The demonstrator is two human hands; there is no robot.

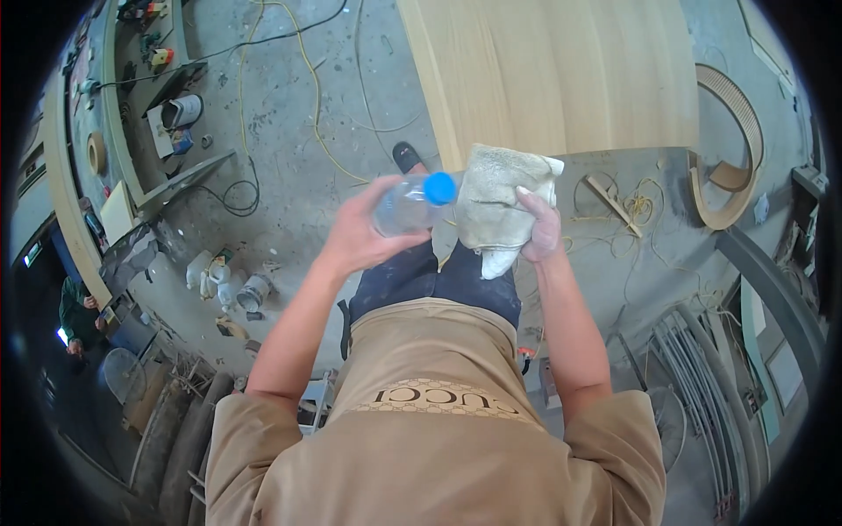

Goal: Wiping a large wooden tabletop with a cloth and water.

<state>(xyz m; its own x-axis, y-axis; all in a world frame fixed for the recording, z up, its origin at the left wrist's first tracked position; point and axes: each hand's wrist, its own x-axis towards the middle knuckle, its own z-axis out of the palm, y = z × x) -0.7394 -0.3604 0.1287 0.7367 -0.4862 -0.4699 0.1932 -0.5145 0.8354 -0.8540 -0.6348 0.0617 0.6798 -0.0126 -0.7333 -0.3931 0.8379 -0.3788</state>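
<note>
Grey floor (289, 114) is spreading out below, its outer reaches bending away into the black fisheye rim. The broad, pale wooden panel (561, 70) is running off the top edge, so its far end is staying out of sight. Over in the dark at left, another person (77, 307) is showing only dimly. A curved wooden strip (747, 118) is looping beside the panel.

Now the cloth (495, 184): it is hanging up in front of the person's legs, covering part of the panel's near edge. It's looking off-white, grubby and thickly folded, a dark crease crossing its middle and a whiter end drooping below. The right hand (541, 230) is gripping its side, some fingers hiding behind it.

Just to the left, the left hand (368, 223) is grasping a clear bottle (403, 208), which is tilting toward the cloth; its see-through body is making any contents impossible to tell. Beyond it, a dark sandal (406, 156) is peeking out. Smallest of all, the blue cap (439, 188) is sitting on the bottle's end.
</note>
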